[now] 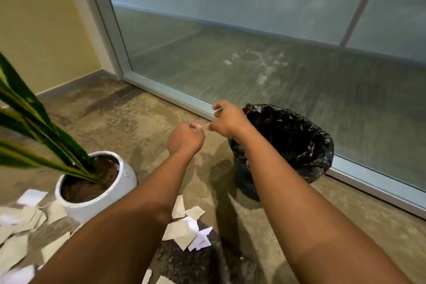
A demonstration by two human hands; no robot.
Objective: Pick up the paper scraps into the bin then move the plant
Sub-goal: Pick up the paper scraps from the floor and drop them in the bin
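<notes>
- both bare arms are reaching up from the bottom edge toward the middle of the frame.
- the left hand (185, 137) is hanging just left of centre, its grip curled into a loose fist; whether anything is inside it cannot be told.
- the right hand (227, 120) is sitting just right of it, close by but apart, at the left rim of the bin (299, 145), its fingers bent and partly spread; nothing is showing between them.
- the bin, lined with a black bag, is standing on the carpet (143, 122) right of centre, beside the base of the frosted glass wall (253, 41).
- the plant (34, 127) is leaning in from the left edge, rooted in a white round pot (119, 182) at lower left.
- paper scraps (189, 230) are lying on the carpet at lower centre between the two forearms, and more are lying around the pot toward the lower left corner.
</notes>
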